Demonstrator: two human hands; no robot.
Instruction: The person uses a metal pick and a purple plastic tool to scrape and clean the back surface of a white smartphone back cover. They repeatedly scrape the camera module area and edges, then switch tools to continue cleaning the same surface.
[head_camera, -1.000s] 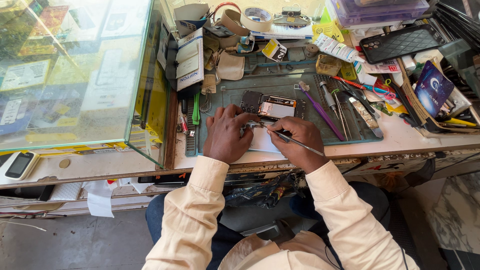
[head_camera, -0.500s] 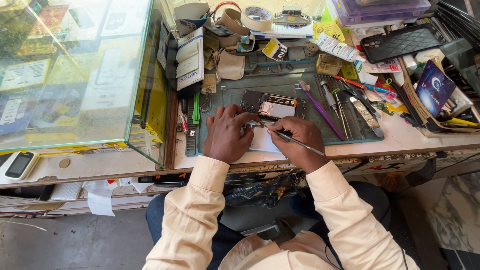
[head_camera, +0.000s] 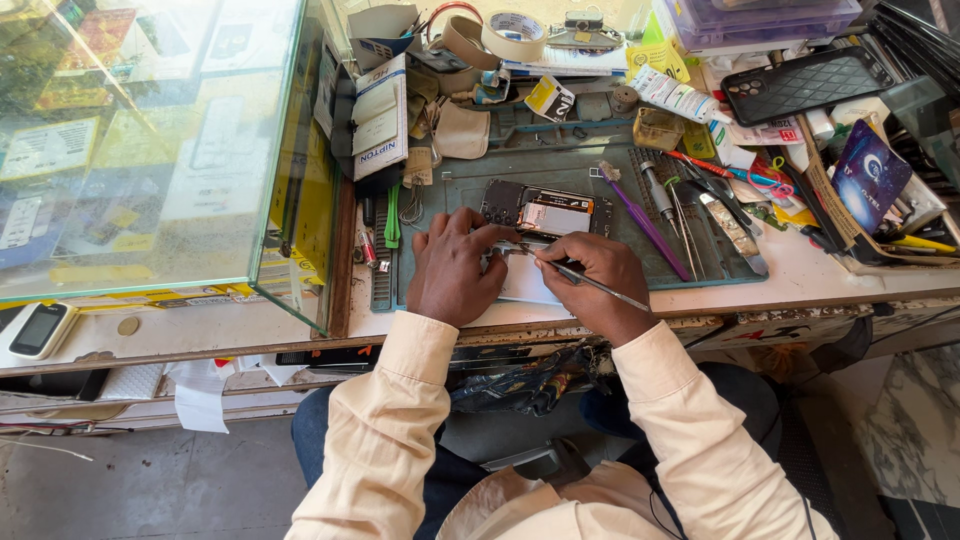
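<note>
Looking down from the head camera, I saw the person bent over an opened phone (head_camera: 545, 212) lying on a grey-green work mat (head_camera: 470, 185) near the front of the desk (head_camera: 800, 270). The left hand (head_camera: 455, 265) lay curled, palm down, at the phone's near-left corner, fingers pressing to steady it; whether it pinched anything small I could not tell. The right hand (head_camera: 598, 280) was closed in a pen grip on a thin metal tool (head_camera: 590, 282), whose tip met the phone's near edge just beside the left fingertips.

I judged the step to be fine probing or prying at one spot on the board, midway through a repair. The next move seemed to call for a steady left hand and light pressure at the tip, since a slip could scrape the board.

The phone lay flat, inner side up, its long axis running left to right across the mat. The tool slanted from its tip at upper left down to lower right. A purple pry stick (head_camera: 640, 215) and tweezers (head_camera: 685, 215) lay near on the right.
</note>
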